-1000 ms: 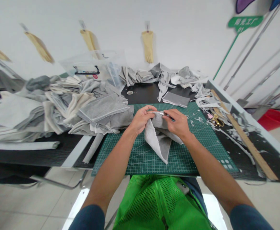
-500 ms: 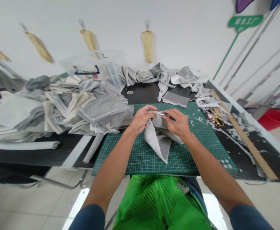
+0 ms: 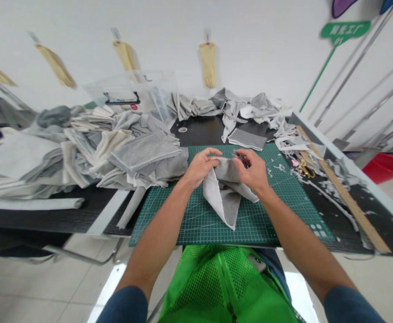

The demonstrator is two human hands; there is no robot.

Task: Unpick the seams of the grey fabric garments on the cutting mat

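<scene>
My left hand (image 3: 202,168) pinches the upper edge of a grey cloth piece (image 3: 228,172) between thumb and fingers. The cloth hangs down in folds, its pale-edged corner pointing toward me over the green cutting mat (image 3: 189,220). My right hand (image 3: 252,169) is closed around a small dark-handled tool (image 3: 244,160), which looks like thread snips; its tip is too blurred to make out. The right thumb and fingers are at the cloth's upper right corner. Whether they also grip the cloth, I cannot tell.
A large heap of grey and cream cloths (image 3: 142,154) lies left, before a clear plastic box (image 3: 125,89). A folded grey cloth (image 3: 247,139) rests behind the mat. At right are gold-handled scissors (image 3: 304,169), a long wooden ruler (image 3: 347,197), and scraps.
My right hand has shifted slightly right along the cloth's upper edge, and the tool's shiny blade has drawn back from the edge. My left hand stays almost in place.
</scene>
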